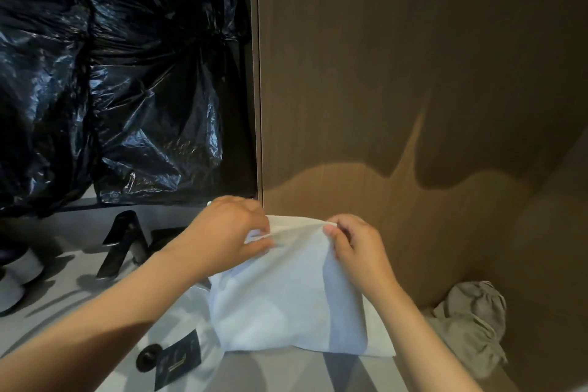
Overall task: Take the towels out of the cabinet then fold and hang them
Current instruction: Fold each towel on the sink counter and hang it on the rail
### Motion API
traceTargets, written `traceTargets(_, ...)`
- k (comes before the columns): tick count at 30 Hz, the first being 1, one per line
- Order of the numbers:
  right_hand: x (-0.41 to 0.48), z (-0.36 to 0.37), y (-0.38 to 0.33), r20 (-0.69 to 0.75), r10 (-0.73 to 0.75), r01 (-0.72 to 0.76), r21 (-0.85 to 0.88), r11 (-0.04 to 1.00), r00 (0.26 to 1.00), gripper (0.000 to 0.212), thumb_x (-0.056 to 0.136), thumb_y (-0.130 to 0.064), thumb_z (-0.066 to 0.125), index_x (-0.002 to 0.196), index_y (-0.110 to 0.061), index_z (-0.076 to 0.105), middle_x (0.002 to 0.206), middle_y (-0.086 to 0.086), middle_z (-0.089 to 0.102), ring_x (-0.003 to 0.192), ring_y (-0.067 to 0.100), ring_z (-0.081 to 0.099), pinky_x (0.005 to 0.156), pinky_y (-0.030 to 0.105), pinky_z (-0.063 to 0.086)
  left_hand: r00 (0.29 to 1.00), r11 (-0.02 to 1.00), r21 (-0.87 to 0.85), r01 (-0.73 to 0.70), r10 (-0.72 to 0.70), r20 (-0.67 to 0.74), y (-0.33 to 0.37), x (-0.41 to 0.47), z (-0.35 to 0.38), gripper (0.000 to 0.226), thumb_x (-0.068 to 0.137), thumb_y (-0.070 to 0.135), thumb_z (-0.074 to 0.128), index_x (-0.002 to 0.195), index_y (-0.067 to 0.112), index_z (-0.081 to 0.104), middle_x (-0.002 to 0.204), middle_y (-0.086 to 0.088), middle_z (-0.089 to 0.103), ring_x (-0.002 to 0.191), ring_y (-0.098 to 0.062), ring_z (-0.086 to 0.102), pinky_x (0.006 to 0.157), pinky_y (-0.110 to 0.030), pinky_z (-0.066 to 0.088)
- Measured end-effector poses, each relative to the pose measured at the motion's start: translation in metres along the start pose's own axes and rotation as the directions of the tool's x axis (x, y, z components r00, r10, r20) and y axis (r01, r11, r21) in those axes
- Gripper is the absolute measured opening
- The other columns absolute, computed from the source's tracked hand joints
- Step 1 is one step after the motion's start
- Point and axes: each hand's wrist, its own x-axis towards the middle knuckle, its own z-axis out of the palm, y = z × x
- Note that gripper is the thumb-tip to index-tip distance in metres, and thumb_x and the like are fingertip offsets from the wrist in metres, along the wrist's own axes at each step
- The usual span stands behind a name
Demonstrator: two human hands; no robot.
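Observation:
A white towel (286, 296) lies spread on the pale counter (63, 296) at the foot of a brown wooden panel (413, 73). My left hand (229, 232) pinches the towel's far edge on the left side. My right hand (356, 245) pinches the same far edge on the right, lifting it a little off the surface. The cloth between the two hands is drawn taut. A crumpled grey towel (474, 328) lies at the lower right beside the panel.
Black plastic sheeting (111, 73) covers the area at the upper left. A black faucet (124, 242) stands left of my left hand. A dark card (179, 360) and a round black drain plug (146, 358) lie near the counter's front. Pale round objects (19, 274) sit at far left.

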Motion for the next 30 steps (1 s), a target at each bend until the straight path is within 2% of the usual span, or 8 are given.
traceTargets(4,0.004,-0.010,0.004,-0.044,-0.025,0.024,-0.020,0.999,0.999,0.042,0.094,-0.014,0.058,0.064,-0.040,0.044,0.067,-0.018,0.053,0.071,0.004,0.053,0.063,0.012,0.035,0.995,0.994,0.036,0.101,-0.101,0.011,-0.016,-0.016,-0.008,0.023,0.090,0.046,0.060,0.100,0.030,0.074,0.098,0.012,0.063,0.089,-0.010,0.056,0.084,-0.022,0.039)
traceTargets(8,0.007,-0.016,0.005,-0.028,-0.018,0.017,-0.051,0.999,0.999,0.036,0.095,-0.019,0.057,0.066,-0.039,0.049,0.072,-0.018,0.056,0.075,0.005,0.056,0.064,0.015,0.039,0.962,0.934,-0.241,0.264,-0.272,-0.003,-0.023,-0.023,-0.012,0.015,0.084,0.038,0.071,0.087,0.025,0.078,0.090,0.014,0.065,0.082,-0.002,0.059,0.075,-0.022,0.050)
traceTargets(12,0.011,-0.026,0.001,-0.055,-0.016,0.012,-0.079,0.997,0.998,0.038,0.095,-0.020,0.058,0.065,-0.040,0.047,0.072,-0.021,0.057,0.075,0.003,0.056,0.064,0.010,0.038,0.875,0.753,-0.547,0.366,-0.478,-0.072,-0.024,-0.019,-0.020,0.007,0.076,0.031,0.080,0.069,0.029,0.078,0.081,0.014,0.071,0.077,0.003,0.064,0.066,-0.015,0.048)
traceTargets(17,0.023,-0.044,-0.010,-0.100,0.012,-0.022,-0.098,0.995,0.995,0.020,0.096,-0.028,0.055,0.077,-0.029,0.062,0.076,-0.017,0.061,0.081,0.001,0.057,0.064,0.007,0.041,0.813,0.601,-0.754,0.266,-0.560,-0.160,-0.013,-0.003,-0.037,0.008,0.074,0.029,0.080,0.070,0.036,0.076,0.077,0.015,0.074,0.072,-0.004,0.070,0.057,-0.015,0.055)
traceTargets(20,0.025,-0.053,-0.011,-0.111,0.064,-0.077,-0.111,0.991,0.992,0.020,0.097,-0.033,0.053,0.083,-0.026,0.065,0.079,-0.015,0.063,0.081,0.000,0.059,0.066,0.011,0.045,0.789,0.580,-0.787,0.210,-0.576,-0.213,-0.006,0.005,-0.043,0.010,0.073,0.029,0.080,0.072,0.038,0.075,0.077,0.015,0.074,0.072,-0.005,0.070,0.058,-0.017,0.057)
traceTargets(25,0.013,-0.057,-0.004,-0.040,0.163,-0.167,-0.113,0.979,0.986,0.024,0.097,-0.034,0.054,0.075,-0.029,0.061,0.071,-0.014,0.061,0.074,0.001,0.060,0.064,0.015,0.044,0.784,0.539,-0.814,0.219,-0.594,-0.182,0.005,0.002,-0.034,0.011,0.072,0.027,0.082,0.075,0.035,0.075,0.077,0.005,0.074,0.074,-0.019,0.070,0.071,-0.041,0.061)
traceTargets(28,0.006,-0.058,0.001,0.026,0.209,-0.205,-0.118,0.972,0.978,0.026,0.097,-0.034,0.054,0.072,-0.031,0.059,0.067,-0.013,0.060,0.073,-0.001,0.059,0.063,0.015,0.042,0.784,0.535,-0.811,0.235,-0.598,-0.167,0.010,0.002,-0.030,0.017,0.072,0.027,0.082,0.084,0.032,0.071,0.081,0.003,0.073,0.078,-0.022,0.070,0.074,-0.044,0.060)
traceTargets(30,0.002,-0.059,0.001,0.057,0.217,-0.210,-0.117,0.971,0.974,0.024,0.098,-0.034,0.054,0.074,-0.031,0.059,0.069,-0.012,0.061,0.071,0.002,0.060,0.063,0.021,0.045,0.787,0.558,-0.791,0.251,-0.594,-0.170,0.013,0.002,-0.028,0.019,0.072,0.027,0.082,0.086,0.031,0.070,0.082,0.005,0.072,0.079,-0.019,0.070,0.074,-0.043,0.060)
